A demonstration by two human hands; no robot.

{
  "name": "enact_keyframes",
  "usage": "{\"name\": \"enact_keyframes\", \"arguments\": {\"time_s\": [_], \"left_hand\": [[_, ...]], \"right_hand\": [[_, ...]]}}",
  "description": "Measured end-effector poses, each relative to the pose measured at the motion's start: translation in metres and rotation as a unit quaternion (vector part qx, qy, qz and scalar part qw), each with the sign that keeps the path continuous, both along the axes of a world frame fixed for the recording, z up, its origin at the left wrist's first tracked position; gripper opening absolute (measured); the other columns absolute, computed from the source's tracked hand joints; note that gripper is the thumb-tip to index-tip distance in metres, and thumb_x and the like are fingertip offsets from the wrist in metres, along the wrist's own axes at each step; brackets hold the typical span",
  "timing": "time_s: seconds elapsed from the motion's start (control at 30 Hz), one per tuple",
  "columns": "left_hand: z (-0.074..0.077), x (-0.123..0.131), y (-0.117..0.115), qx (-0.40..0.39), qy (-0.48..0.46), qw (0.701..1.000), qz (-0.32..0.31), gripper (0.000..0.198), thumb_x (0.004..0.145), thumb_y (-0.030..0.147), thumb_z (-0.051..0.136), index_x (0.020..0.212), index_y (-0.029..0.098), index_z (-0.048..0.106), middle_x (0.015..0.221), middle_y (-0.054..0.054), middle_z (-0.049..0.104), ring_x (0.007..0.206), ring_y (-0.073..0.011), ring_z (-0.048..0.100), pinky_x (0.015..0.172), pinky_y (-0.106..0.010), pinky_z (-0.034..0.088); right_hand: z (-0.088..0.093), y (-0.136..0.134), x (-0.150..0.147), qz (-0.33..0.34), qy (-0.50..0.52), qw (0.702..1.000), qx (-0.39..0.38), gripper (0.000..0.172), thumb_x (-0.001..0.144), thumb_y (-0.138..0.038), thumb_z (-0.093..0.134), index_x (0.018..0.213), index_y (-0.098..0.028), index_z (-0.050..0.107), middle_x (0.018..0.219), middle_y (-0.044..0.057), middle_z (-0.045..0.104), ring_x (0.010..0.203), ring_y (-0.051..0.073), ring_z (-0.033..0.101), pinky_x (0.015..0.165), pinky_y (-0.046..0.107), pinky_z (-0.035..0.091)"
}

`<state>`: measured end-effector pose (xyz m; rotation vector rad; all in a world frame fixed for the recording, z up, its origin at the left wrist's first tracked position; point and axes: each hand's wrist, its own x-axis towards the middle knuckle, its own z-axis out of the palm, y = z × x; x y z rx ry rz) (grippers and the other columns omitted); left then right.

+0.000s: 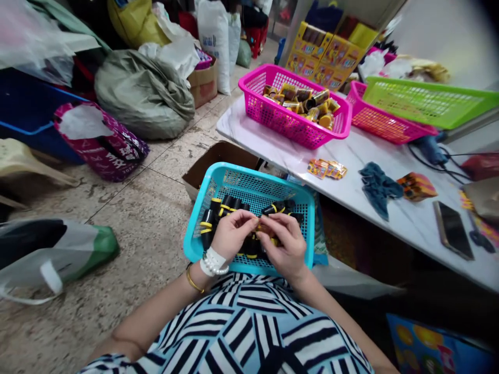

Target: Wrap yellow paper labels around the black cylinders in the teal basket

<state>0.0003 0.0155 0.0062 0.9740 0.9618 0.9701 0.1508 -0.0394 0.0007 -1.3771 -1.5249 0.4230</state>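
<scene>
My left hand [233,235], with a white band, beads and a gold bangle at the wrist, is closed in a pinch. Facing it, my right hand [286,244] pinches too, and the fingertips of both nearly meet. Whatever small thing they hold is mostly hidden by the fingers; a yellowish bit shows. Both hands are over a turquoise plastic basket [189,240] at my lap. Inside it, around and under my hands, lie several black cylindrical pieces with yellow bands [206,221].
On the marbled table [268,148] stands a pink basket [296,131] of yellow-brown wrapped pieces. Flat printed wrappers [326,169], a dark blue cloth [378,187] and a phone [452,228] lie nearer. A cardboard box [222,153] sits behind my basket. Bags, including a grey-green sack [142,93], crowd the left floor.
</scene>
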Motion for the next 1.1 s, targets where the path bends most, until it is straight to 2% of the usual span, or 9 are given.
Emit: {"name": "enact_keyframes", "arguments": {"time_s": [0.07,0.13,0.27,0.43,0.53,0.63,0.7,0.9,1.1], "left_hand": [[-0.002,-0.005,0.003,-0.001,0.006,1.000,-0.029,0.020,0.078,0.032,0.074,0.085,0.013,0.072,0.083,-0.004,0.070,0.076,-0.0130,0.063,0.073,-0.024,0.051],[-0.001,-0.008,0.006,0.004,0.012,0.996,-0.087,0.025,0.078,0.031,0.073,0.096,0.013,0.072,0.083,-0.005,0.071,0.076,-0.0145,0.064,0.074,-0.027,0.052],[0.005,-0.007,0.009,0.051,0.076,0.983,-0.157,0.046,0.079,0.027,0.071,0.121,0.013,0.061,0.067,0.002,0.066,0.062,-0.0125,0.060,0.064,-0.026,0.049],[0.007,-0.005,0.009,0.127,0.182,0.961,-0.166,0.045,0.079,0.022,0.069,0.123,0.016,0.060,0.066,0.004,0.062,0.060,-0.0111,0.057,0.063,-0.024,0.046],[0.004,-0.007,0.009,0.099,0.133,0.978,-0.123,0.041,0.081,0.024,0.068,0.120,0.016,0.060,0.072,0.002,0.064,0.064,-0.0110,0.058,0.064,-0.023,0.047],[0.004,-0.012,0.007,0.044,0.060,0.997,0.007,0.033,0.081,0.032,0.070,0.110,0.016,0.062,0.080,0.000,0.064,0.063,-0.0089,0.057,0.060,-0.020,0.046],[0.007,-0.017,0.001,0.015,0.031,0.998,0.058,0.028,0.081,0.037,0.071,0.099,0.016,0.064,0.075,0.001,0.061,0.056,-0.0067,0.053,0.053,-0.018,0.042],[0.019,-0.020,-0.026,0.008,0.055,0.998,-0.037,0.027,0.087,0.041,0.065,0.082,0.015,0.070,0.058,0.002,0.057,0.046,-0.0058,0.046,0.044,-0.018,0.035],[0.018,-0.015,-0.031,0.065,0.097,0.993,0.017,0.023,0.089,0.036,0.063,0.086,0.016,0.074,0.060,0.002,0.060,0.047,-0.0059,0.046,0.046,-0.019,0.039]], "right_hand": [[0.005,0.001,0.005,0.006,0.119,0.987,-0.104,0.053,0.082,-0.032,0.071,0.133,-0.029,0.057,0.111,0.007,0.063,0.083,0.017,0.065,0.069,0.032,0.058],[0.012,0.005,0.012,0.046,0.200,0.954,-0.217,0.045,0.083,-0.038,0.068,0.126,-0.023,0.061,0.097,0.005,0.067,0.069,0.013,0.062,0.059,0.026,0.054],[0.023,0.014,0.023,0.177,0.154,0.895,-0.379,0.022,0.084,-0.037,0.065,0.087,-0.016,0.071,0.074,0.001,0.068,0.057,0.010,0.053,0.053,0.023,0.045],[0.026,0.022,0.021,0.212,0.010,0.907,-0.364,0.010,0.082,-0.024,0.061,0.084,-0.018,0.069,0.075,-0.001,0.067,0.065,0.011,0.054,0.059,0.022,0.041],[0.021,0.023,0.017,0.197,0.095,0.895,-0.388,0.023,0.086,-0.038,0.062,0.076,-0.017,0.064,0.067,-0.001,0.062,0.059,0.010,0.051,0.054,0.022,0.040],[0.009,0.019,0.012,0.118,0.213,0.904,-0.352,0.038,0.089,-0.051,0.057,0.069,-0.019,0.055,0.057,-0.004,0.052,0.050,0.009,0.045,0.049,0.022,0.037],[0.001,0.014,0.009,0.069,0.250,0.912,-0.319,0.041,0.090,-0.055,0.054,0.069,-0.019,0.053,0.054,-0.005,0.048,0.047,0.009,0.042,0.046,0.022,0.034],[-0.007,0.002,-0.003,0.025,0.266,0.921,-0.284,0.050,0.090,-0.062,0.052,0.062,-0.020,0.051,0.048,-0.005,0.044,0.044,0.008,0.038,0.044,0.023,0.030],[-0.006,-0.002,-0.008,0.018,0.250,0.931,-0.266,0.052,0.091,-0.062,0.050,0.060,-0.019,0.053,0.050,-0.004,0.046,0.045,0.009,0.040,0.044,0.024,0.032]]}}
